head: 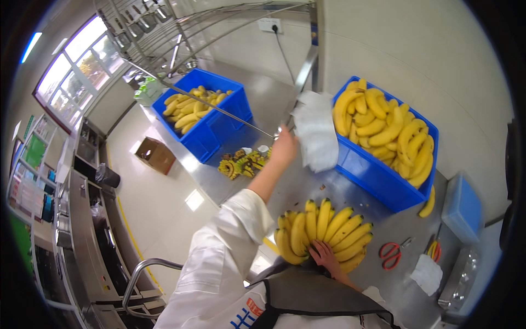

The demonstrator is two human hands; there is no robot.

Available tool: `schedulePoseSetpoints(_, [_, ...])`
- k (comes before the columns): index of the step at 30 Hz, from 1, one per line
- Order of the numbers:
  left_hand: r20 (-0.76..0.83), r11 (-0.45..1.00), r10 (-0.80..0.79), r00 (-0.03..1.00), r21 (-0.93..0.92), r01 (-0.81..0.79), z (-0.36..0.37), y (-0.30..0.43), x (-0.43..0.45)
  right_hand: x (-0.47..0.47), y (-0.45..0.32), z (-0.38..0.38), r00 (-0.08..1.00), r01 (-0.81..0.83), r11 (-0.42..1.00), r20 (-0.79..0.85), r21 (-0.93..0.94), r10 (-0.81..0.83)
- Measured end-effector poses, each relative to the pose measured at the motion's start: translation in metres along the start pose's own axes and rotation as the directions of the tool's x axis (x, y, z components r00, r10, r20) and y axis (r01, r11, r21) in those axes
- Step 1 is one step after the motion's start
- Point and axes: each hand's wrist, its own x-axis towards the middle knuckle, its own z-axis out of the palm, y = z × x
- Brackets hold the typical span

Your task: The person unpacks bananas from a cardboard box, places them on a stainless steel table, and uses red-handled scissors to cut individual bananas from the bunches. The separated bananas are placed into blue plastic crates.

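My left hand (285, 147) reaches out over the steel table with its fingers closed at the edge of a blurred, crumpled white sheet (315, 133). The sheet hangs in front of a blue plastic crate of bananas. Close to my body, my right hand (322, 254) lies on a large bunch of yellow bananas (347, 230), steadying it. Its fruit fans out with the dark tips away from me. Cut banana stems (242, 164) lie in a pile beyond my left forearm.
Two blue crates, one at right (370, 179) and one farther left (220, 140), hold bananas. Red-handled scissors (390, 256), a white scrap (427, 273) and a blue-and-clear plastic box (462, 205) lie at right. A metal wire rack (230, 111) overhangs the table. A cardboard box (155, 155) stands on the floor.
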Motion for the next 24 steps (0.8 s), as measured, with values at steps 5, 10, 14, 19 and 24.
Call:
schedulePoseSetpoints(5, [0.121, 0.952, 0.300, 0.946, 0.027, -0.305, 0.009, -0.017, -0.051, 0.022, 0.010, -0.033, 0.991, -0.105, 0.916, 0.114, 0.388, 0.066])
schedulePoseSetpoints(10, [0.225, 0.767, 0.631, 0.742, -0.325, -0.554, 0.018, 0.006, -0.193, 0.028, 0.002, -0.065, 0.936, -0.351, 0.848, 0.178, 0.398, 0.304])
schedulePoseSetpoints(14, [0.484, 0.768, 0.632, 0.605, -0.286, -0.574, 0.028, 0.025, -0.276, 0.004, 0.000, -0.049, 0.858, -0.513, 0.853, 0.097, 0.098, 0.505])
schedulePoseSetpoints(19, [0.716, 0.690, 0.452, 0.531, 0.096, -0.717, 0.036, 0.040, -0.257, 0.046, 0.014, -0.095, 0.853, -0.510, 0.856, 0.178, 0.086, 0.491])
schedulePoseSetpoints(24, [0.737, 0.865, 0.370, 0.566, -0.051, -0.499, 0.043, 0.059, -0.173, 0.087, 0.050, -0.138, 0.838, -0.478, 0.875, -0.259, 0.075, 0.480])
